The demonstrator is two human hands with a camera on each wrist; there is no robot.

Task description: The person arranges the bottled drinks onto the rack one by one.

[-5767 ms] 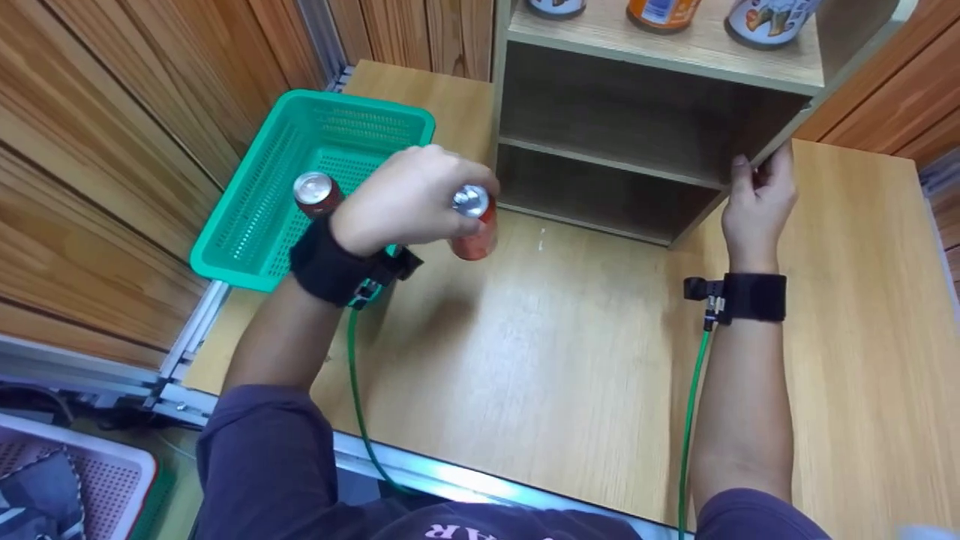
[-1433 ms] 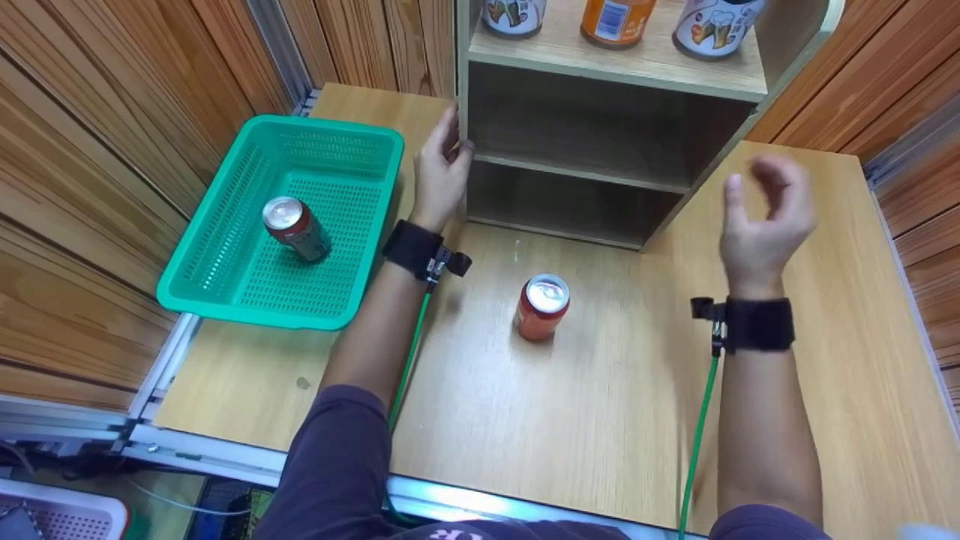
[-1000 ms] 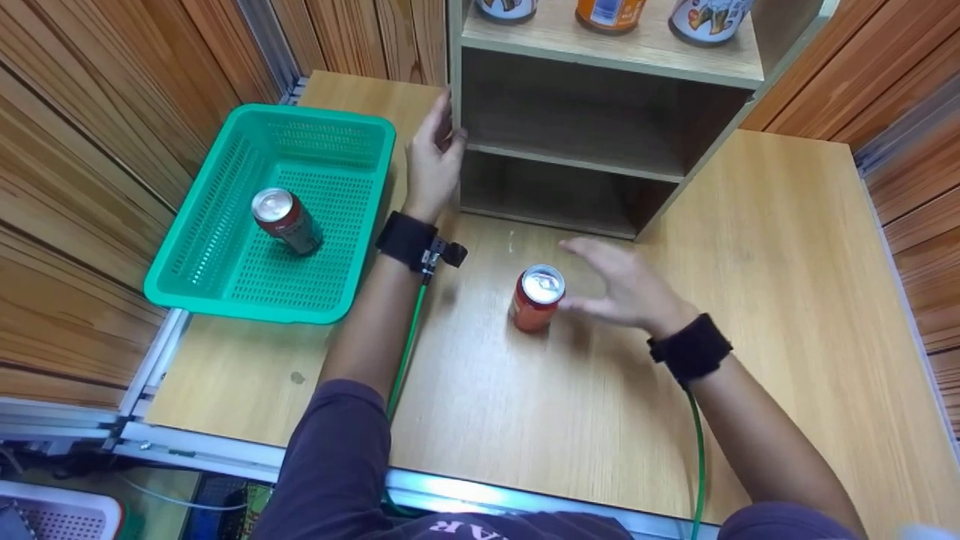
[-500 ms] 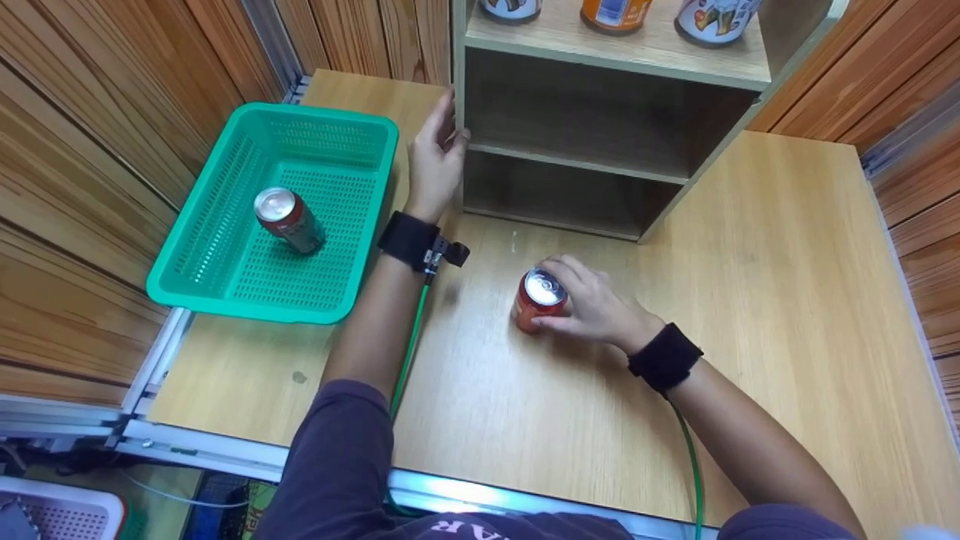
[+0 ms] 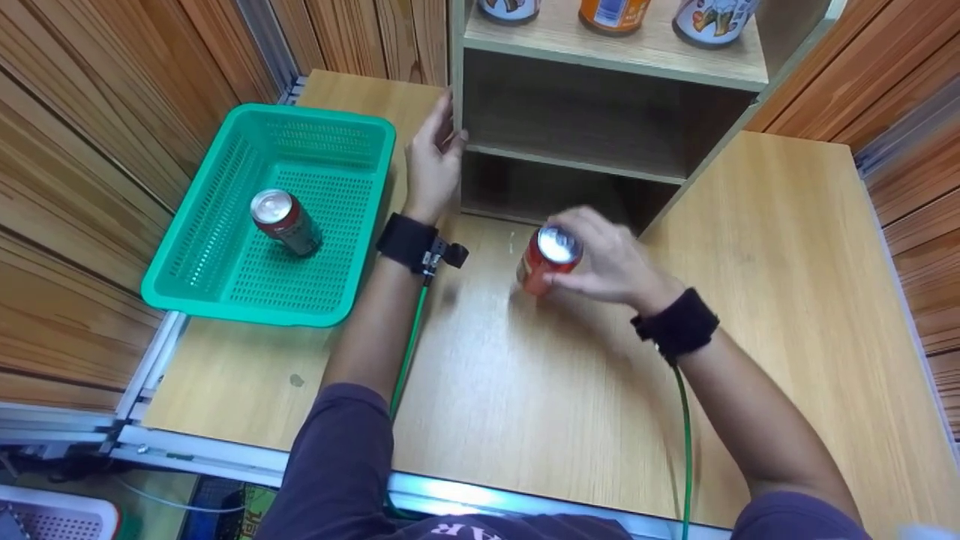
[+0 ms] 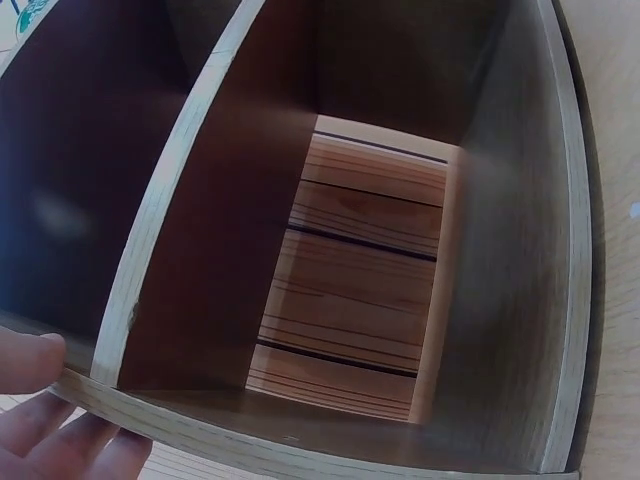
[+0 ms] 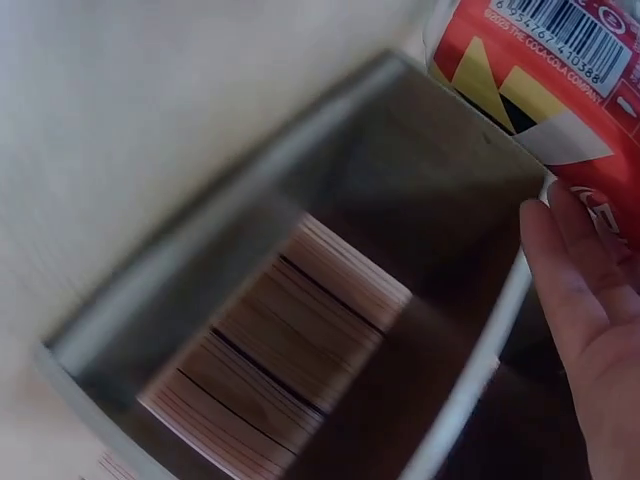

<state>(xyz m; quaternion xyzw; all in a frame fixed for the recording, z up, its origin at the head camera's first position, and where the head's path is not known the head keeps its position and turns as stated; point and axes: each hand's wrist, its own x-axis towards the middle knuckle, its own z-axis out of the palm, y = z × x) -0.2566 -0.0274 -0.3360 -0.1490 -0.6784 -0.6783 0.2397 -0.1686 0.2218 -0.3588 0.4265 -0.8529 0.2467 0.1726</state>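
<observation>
My right hand (image 5: 611,259) holds a red Coca-Cola can (image 5: 536,271) by its upper part, just in front of the shelf's lowest compartment. The can leans slightly, and its printed label (image 7: 550,75) faces the right wrist camera. With my left hand (image 5: 433,169) I grip the left side panel of the wooden shelf unit (image 5: 574,154). In the left wrist view the thumb (image 6: 28,362) lies at the panel's front edge and the fingers (image 6: 75,450) are on its outer side.
A green basket (image 5: 154,289) stands on the table (image 5: 480,405) at the left, with a dark red can (image 5: 283,219) upright in it. On the shelf's upper board are an orange can (image 5: 613,13) and two white ones, cut off by the frame. Wooden walls (image 5: 97,150) enclose the back.
My right hand has left the shelf's right side, taken hold of the red can and moved it towards the shelf. Earlier, my left hand set that can down and went to the shelf's left side.
</observation>
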